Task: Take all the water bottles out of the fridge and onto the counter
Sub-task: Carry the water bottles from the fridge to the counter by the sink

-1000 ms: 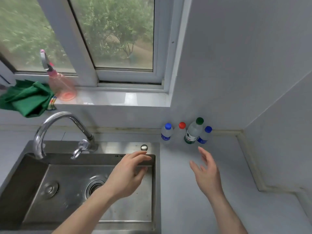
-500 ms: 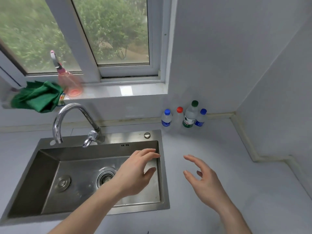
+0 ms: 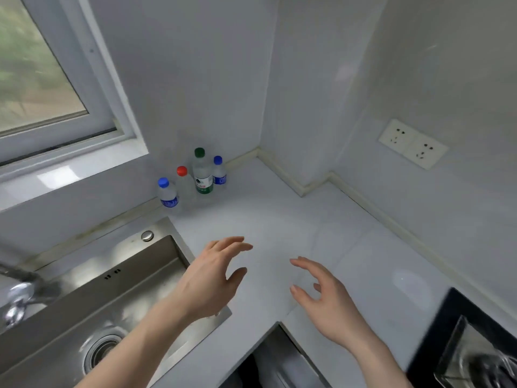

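Several clear water bottles stand upright in a row against the back wall of the white counter point(image 3: 279, 219): a small blue-capped one point(image 3: 167, 193), a red-capped one point(image 3: 183, 184), a taller green-capped one point(image 3: 202, 175) and another small blue-capped one point(image 3: 218, 172). My left hand point(image 3: 212, 278) hovers over the sink's right edge, fingers spread and holding nothing. My right hand point(image 3: 327, 301) hovers above the counter, fingers loosely curved and empty. Both hands are well short of the bottles. No fridge is in view.
A steel sink point(image 3: 92, 312) with a tap point(image 3: 16, 289) lies at the left, under a window point(image 3: 42, 79). A double wall socket point(image 3: 412, 144) sits on the right wall. A black hob point(image 3: 475, 345) is at the lower right. A dark gap opens below the counter's front edge.
The view has swung to the right: sink and window slid left, socket and hob came into sight. Both hands stay empty and moved right, away from the bottles.
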`<control>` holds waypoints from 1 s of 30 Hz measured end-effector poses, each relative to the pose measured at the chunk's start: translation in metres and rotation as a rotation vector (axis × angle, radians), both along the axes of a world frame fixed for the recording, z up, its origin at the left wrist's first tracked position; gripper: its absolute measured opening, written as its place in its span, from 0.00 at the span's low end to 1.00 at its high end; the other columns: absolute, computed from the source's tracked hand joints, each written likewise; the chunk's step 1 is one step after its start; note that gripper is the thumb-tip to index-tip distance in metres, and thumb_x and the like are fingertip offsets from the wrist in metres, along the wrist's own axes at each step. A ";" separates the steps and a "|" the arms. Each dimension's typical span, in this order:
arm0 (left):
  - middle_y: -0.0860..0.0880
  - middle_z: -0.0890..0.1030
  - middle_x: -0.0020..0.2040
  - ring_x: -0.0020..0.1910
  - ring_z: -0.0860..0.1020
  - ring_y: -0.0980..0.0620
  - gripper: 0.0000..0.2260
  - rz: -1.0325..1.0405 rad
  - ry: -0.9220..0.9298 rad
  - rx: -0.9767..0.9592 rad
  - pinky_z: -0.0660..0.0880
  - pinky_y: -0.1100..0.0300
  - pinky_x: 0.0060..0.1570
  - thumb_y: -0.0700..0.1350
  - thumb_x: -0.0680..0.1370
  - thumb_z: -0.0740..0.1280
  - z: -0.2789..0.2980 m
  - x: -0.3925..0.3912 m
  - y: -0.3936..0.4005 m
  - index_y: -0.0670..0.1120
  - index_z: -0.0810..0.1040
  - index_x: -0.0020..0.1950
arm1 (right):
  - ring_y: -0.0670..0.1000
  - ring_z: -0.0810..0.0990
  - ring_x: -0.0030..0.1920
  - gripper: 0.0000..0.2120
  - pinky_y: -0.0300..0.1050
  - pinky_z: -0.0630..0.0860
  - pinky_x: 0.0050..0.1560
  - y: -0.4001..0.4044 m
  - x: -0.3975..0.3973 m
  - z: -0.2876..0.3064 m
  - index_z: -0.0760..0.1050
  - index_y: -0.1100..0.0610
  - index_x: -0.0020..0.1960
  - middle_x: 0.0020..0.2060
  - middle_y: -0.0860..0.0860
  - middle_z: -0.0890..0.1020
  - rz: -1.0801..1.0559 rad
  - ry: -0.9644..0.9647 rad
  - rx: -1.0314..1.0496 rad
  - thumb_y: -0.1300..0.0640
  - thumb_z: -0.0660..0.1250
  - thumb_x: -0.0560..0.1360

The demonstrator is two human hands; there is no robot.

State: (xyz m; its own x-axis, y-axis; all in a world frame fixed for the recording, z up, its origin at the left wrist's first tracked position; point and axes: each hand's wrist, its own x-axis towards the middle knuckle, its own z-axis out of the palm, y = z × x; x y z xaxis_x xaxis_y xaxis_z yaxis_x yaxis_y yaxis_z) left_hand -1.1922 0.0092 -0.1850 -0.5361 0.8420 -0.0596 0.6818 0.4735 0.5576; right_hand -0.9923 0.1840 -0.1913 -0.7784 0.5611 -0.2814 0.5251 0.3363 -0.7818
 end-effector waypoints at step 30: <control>0.69 0.70 0.69 0.70 0.66 0.61 0.18 -1.053 -0.067 0.116 0.60 0.70 0.65 0.51 0.80 0.69 0.037 0.256 -0.009 0.62 0.74 0.70 | 0.31 0.65 0.74 0.23 0.38 0.64 0.76 -0.269 0.343 0.049 0.71 0.33 0.72 0.74 0.30 0.67 -1.068 0.040 0.207 0.47 0.71 0.80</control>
